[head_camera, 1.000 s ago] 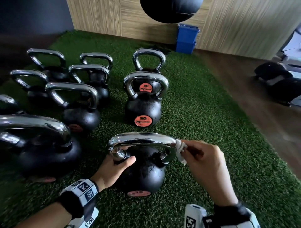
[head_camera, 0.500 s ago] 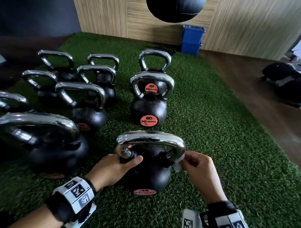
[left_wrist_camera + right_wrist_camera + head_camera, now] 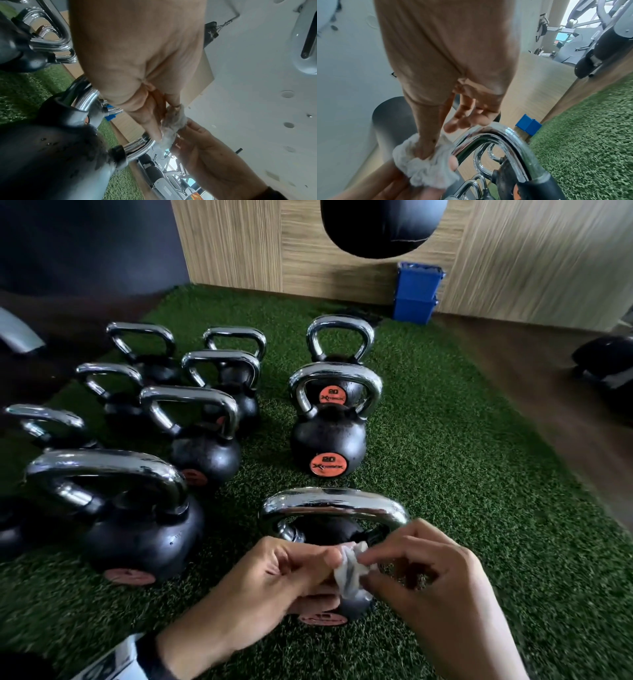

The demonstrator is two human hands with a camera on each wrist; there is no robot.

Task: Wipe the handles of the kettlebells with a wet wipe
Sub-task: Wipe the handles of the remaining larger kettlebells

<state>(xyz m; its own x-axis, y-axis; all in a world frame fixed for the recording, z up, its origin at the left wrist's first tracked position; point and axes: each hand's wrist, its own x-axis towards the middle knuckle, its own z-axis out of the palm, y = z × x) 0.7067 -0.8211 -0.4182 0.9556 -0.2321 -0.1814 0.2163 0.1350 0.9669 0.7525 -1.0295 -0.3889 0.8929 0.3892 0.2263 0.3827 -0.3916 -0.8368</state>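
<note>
Crumpled wet wipe (image 3: 352,571) pinched between fingers of left hand (image 3: 274,580) and right hand (image 3: 435,587), just before nearest kettlebell handle (image 3: 332,503).

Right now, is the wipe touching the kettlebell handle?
No. In the head view, both the left hand and right hand pinch the wet wipe below the handle.

The nearest kettlebell (image 3: 329,542) has a mirror-bright chromed metal handle (image 3: 334,503) and a matt black, slightly pitted body with a few wet-looking beads, and the other kettlebells (image 3: 202,426) show the same glossy chrome over dull black, with flat orange labels (image 3: 329,464). The wet wipe (image 3: 354,571) is a crumpled, soft white fibrous cloth. The floor is rough green artificial turf (image 3: 462,474), bordered by smooth dark wood-look flooring (image 3: 534,378), a matt, grained wood-look wall (image 3: 239,244) and a blue plastic bin (image 3: 416,290)
</note>
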